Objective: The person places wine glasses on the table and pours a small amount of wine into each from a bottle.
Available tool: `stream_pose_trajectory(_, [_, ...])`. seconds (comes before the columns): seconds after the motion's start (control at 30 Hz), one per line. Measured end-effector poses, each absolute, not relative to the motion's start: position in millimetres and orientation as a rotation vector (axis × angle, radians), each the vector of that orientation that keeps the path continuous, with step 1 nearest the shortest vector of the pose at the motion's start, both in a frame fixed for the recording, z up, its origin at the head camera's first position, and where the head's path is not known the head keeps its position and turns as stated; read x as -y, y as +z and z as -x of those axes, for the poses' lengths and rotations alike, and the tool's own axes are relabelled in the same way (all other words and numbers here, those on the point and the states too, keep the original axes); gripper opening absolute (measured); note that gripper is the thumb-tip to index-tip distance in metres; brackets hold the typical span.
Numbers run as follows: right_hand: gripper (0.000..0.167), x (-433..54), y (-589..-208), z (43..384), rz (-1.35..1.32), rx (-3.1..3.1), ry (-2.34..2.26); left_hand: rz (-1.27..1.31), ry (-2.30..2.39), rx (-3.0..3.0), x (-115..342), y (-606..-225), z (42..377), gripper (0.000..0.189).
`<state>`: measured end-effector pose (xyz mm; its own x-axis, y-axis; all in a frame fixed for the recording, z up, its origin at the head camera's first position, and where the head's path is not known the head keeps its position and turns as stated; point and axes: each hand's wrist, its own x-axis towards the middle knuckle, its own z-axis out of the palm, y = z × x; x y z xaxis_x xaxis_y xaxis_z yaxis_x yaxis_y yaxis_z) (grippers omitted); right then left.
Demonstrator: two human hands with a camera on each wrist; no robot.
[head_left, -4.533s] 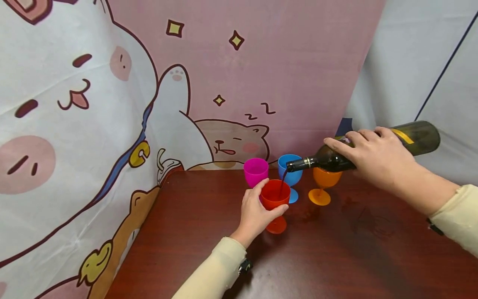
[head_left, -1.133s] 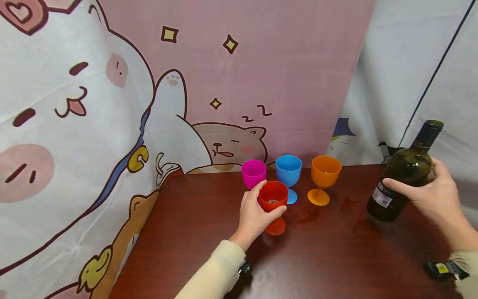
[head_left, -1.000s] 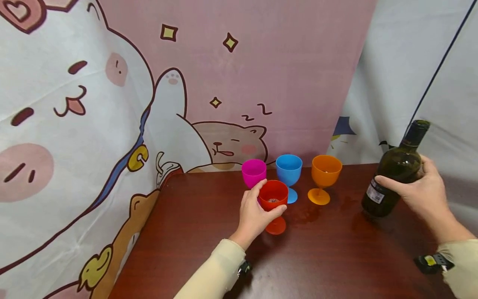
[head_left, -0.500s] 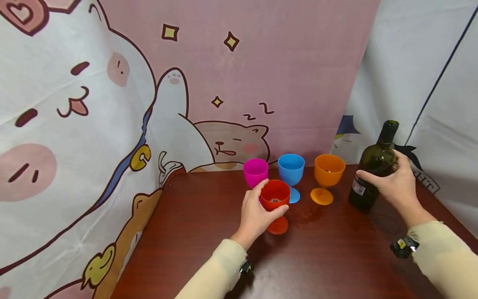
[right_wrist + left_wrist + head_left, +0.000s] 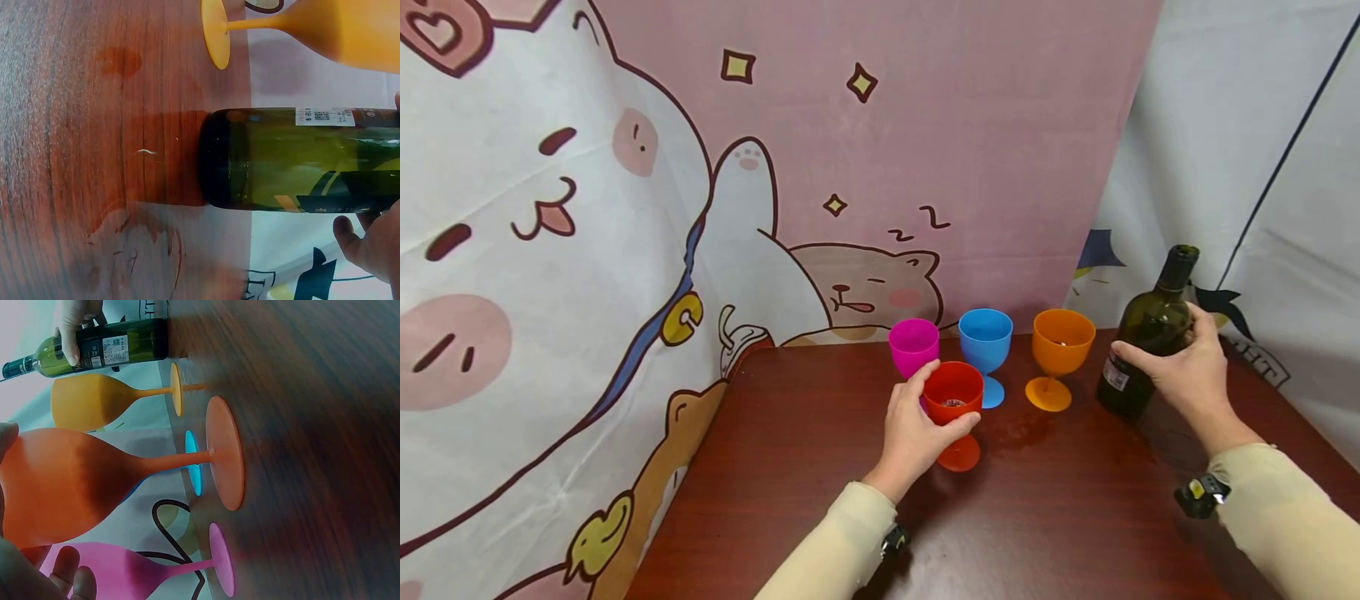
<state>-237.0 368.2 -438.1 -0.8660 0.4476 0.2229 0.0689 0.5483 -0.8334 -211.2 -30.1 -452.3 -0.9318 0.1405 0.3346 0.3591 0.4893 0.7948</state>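
Note:
My left hand holds the bowl of a red goblet between thumb and fingers, its foot on the wooden table. A little dark, bubbly liquid shows inside the bowl. In the left wrist view this goblet looks orange-red and stands in front of the others. At the right, my right hand grips a dark green wine bottle round its body. The bottle is nearly upright, its mouth uncapped and its base right at the tabletop. It stands just right of the orange goblet.
Behind the red goblet are a magenta goblet and a blue goblet, in a row with the orange one. Wet marks lie on the table near the bottle. A cartoon-printed cloth hangs behind the table's far edge.
Earlier the tilted bottle poured dark liquid into the red goblet. It then came upright at the far right and has since moved left toward the orange goblet. My left hand has stayed in place.

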Motion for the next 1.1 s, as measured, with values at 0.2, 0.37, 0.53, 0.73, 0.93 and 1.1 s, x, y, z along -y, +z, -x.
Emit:
stream_pose_trajectory(0.2, [0.116, -365.2, -435.7, 237.6, 0.398, 2.414, 1.237, 0.423, -1.425, 2.514, 29.7, -451.6, 210.7, 0.089])
stream_pose_trajectory(0.37, [0.116, -365.1, -436.9, 239.7, 0.374, 2.447, 1.211, 0.405, -1.413, 2.53, 29.5, -448.6, 209.4, 0.09])
stream_pose_trajectory(0.53, [0.114, -365.3, -440.7, 240.2, 0.361, 2.435, 1.199, 0.41, -1.416, 2.508, 31.9, -448.5, 208.0, 0.09])
stream_pose_trajectory(0.73, [0.114, -366.4, -444.1, 238.9, 0.363, 2.423, 1.184, 0.406, -1.386, 2.501, 52.0, -444.4, 207.5, 0.09])
stream_pose_trajectory(0.93, [0.115, -366.8, -445.4, 238.9, 0.375, 2.43, 1.202, 0.254, -1.355, 2.463, 94.8, -439.2, 211.7, 0.089])
stream_pose_trajectory(1.1, [0.116, -365.7, -444.8, 241.0, 0.372, 2.427, 1.205, 0.099, -1.369, 2.397, 127.5, -442.1, 232.2, 0.087])
